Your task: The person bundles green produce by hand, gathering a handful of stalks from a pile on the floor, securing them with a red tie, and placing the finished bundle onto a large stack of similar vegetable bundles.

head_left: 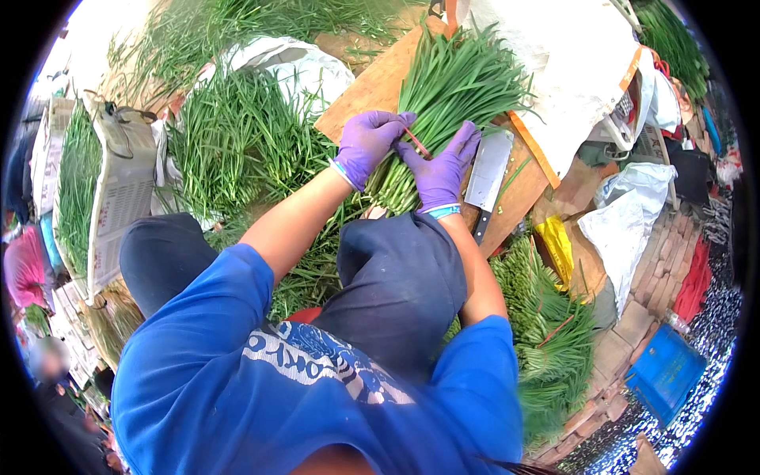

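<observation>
A thick bundle of garlic chives (463,83) lies across a wooden board (368,99), leaves pointing away and pale stems toward me. Around its stems runs a thin red band (417,142). My left hand (368,146), in a purple glove, pinches the band at the bundle's left side. On the other side, my gloved right hand (442,172) grips the stems, its thumb near the band and its fingers along the right edge. Just right of that hand rests a cleaver (489,174) with a black handle, flat on the board.
Loose chives (245,142) are heaped to the left, by a white plastic bag (305,71). A white crate (131,182) stands farther left. Tied bundles (546,324) lie at my right. Beyond them are a yellow packet (556,247) and a blue crate (667,372).
</observation>
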`<state>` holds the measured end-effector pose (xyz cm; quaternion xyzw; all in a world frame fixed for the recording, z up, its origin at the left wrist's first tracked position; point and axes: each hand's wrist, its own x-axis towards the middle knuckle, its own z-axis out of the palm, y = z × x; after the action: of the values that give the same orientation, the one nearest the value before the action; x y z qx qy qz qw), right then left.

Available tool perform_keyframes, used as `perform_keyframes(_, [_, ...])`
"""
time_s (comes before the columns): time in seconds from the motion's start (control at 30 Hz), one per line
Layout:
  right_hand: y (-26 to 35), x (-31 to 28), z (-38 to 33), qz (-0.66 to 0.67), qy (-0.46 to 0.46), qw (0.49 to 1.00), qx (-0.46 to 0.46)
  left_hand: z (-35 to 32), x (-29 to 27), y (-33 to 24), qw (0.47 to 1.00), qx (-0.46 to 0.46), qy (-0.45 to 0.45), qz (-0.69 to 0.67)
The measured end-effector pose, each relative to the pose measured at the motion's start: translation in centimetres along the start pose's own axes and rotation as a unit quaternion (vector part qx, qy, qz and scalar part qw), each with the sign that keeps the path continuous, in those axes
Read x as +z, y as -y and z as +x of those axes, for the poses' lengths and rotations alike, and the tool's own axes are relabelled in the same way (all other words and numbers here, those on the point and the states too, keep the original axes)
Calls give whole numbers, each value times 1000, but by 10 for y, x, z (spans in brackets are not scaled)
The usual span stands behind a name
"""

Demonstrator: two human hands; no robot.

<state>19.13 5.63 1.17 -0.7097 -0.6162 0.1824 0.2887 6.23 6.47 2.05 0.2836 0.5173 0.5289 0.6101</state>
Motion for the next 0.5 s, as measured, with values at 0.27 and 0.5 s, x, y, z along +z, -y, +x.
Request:
perform_keyframes(0.27, [13,13,-1,-82,51,994,-50,-32,38,-29,991,100,23,82])
perform_keyframes(0.5, [7,2,4,56,52,997,-16,-7,-12,-25,906,160,210,330])
